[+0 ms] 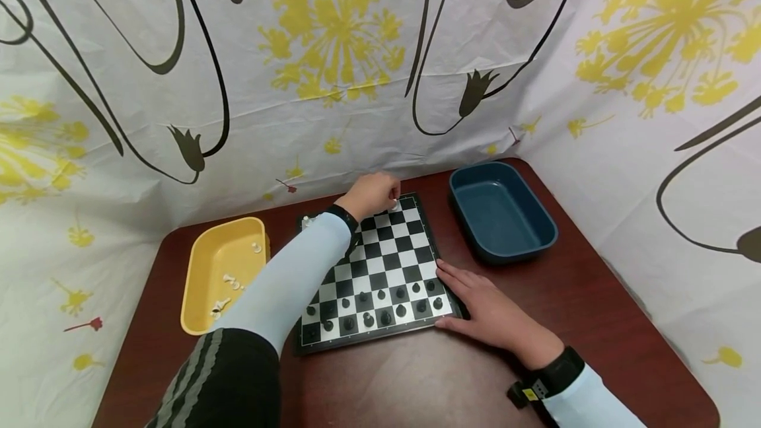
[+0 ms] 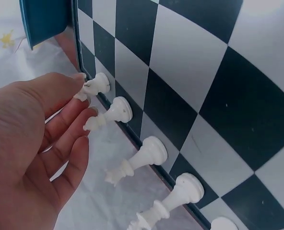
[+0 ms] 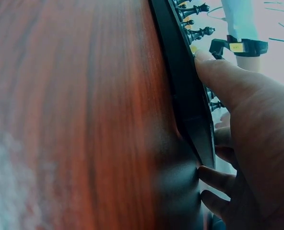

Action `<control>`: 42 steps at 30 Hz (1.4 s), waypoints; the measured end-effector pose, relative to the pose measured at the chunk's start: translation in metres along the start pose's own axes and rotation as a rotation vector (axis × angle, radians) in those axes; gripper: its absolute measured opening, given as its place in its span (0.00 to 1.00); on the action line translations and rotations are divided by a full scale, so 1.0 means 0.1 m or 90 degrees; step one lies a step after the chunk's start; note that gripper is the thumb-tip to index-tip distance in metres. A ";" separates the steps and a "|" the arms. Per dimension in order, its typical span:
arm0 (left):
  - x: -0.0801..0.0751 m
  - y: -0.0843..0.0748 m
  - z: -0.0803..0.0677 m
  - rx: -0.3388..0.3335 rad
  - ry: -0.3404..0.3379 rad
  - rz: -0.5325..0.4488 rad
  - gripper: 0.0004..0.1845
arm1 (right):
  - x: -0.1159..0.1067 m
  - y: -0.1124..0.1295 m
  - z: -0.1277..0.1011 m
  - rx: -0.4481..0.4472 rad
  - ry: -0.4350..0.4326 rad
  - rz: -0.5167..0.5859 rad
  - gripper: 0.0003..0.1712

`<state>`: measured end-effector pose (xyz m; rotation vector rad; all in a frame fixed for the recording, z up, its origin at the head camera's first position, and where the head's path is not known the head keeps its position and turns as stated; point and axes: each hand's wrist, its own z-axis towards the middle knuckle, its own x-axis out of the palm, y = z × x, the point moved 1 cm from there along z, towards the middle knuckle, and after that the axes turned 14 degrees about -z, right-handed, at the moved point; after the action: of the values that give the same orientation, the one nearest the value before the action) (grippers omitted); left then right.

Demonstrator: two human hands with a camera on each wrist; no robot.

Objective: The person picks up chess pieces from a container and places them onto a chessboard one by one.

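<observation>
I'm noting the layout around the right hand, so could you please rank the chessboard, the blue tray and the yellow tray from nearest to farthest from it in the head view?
1. Chessboard: touching the right hand at its near right corner.
2. Blue tray: beyond the hand, at the table's far right.
3. Yellow tray: left of the board, farthest.

- Bright, even indoor light; soft shadows under the hands on the glossy table (image 1: pixel 416 382).
- Head view bends outward at the edges.
- Wrist views are close, washed out and partly blurred.
</observation>
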<state>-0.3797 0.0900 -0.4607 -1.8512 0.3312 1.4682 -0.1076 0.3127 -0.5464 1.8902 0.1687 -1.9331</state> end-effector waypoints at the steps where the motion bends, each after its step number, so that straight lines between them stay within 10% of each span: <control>1: -0.02 0.01 -0.01 -0.001 0.001 -0.004 0.05 | 0.00 0.00 0.00 0.000 0.000 0.000 0.58; 10: -0.35 0.24 -0.39 -0.009 -0.007 -0.008 0.12 | -0.02 0.03 0.02 -0.005 -0.008 0.006 0.58; 25: -0.88 1.23 -1.88 -0.109 -0.119 -0.065 0.10 | 0.05 0.02 -0.06 0.025 0.009 -0.007 0.59; 33: -0.88 1.61 -2.43 -0.179 -0.124 -0.079 0.08 | 0.03 0.03 -0.04 0.018 0.007 -0.010 0.58; 42: -0.65 1.87 -2.59 -0.223 -0.069 -0.106 0.10 | 0.01 0.07 0.01 0.009 0.008 -0.010 0.58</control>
<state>-0.3245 -0.2312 -0.4533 -2.0024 -0.1396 1.5765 -0.1062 0.3060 -0.5460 1.9149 0.1742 -1.9382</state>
